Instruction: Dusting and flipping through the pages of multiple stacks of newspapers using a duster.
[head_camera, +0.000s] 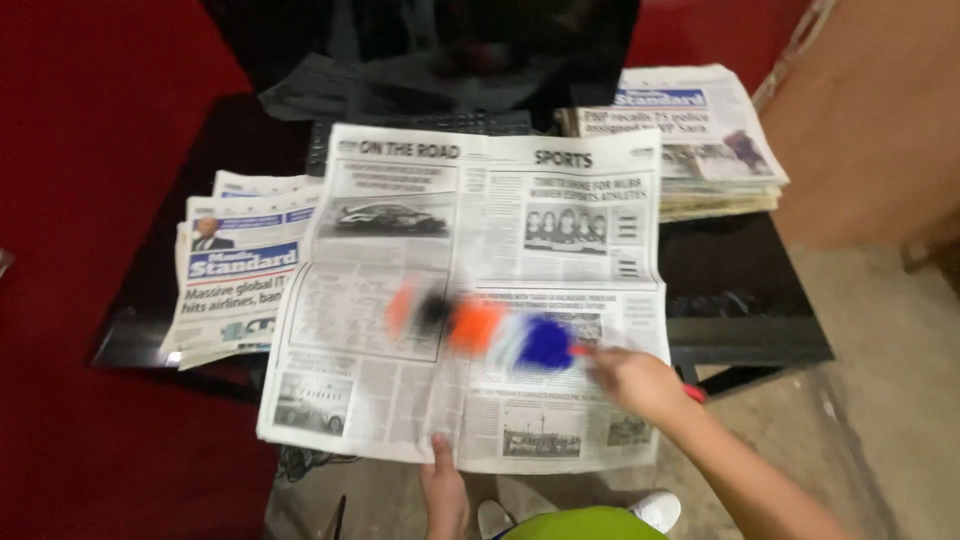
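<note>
A dark table (745, 300) carries an open newspaper (470, 290) whose near edge overhangs the table's front rim. Left of that newspaper lies a folded stack of papers (235, 275); behind it to the right, another stack (690, 135) — bare tabletop between. Over the newspaper's middle, a blurred multicoloured duster (480, 325), its handle in the right hand (635, 380), grip closed. The left hand (443, 490) pins the near edge — fingers flat.

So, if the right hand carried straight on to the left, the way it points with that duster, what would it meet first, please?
Probably only the open newspaper, which the right hand sweeps with the colourful duster; beyond it lies the left newspaper stack. The blur hides the duster's height.
</note>
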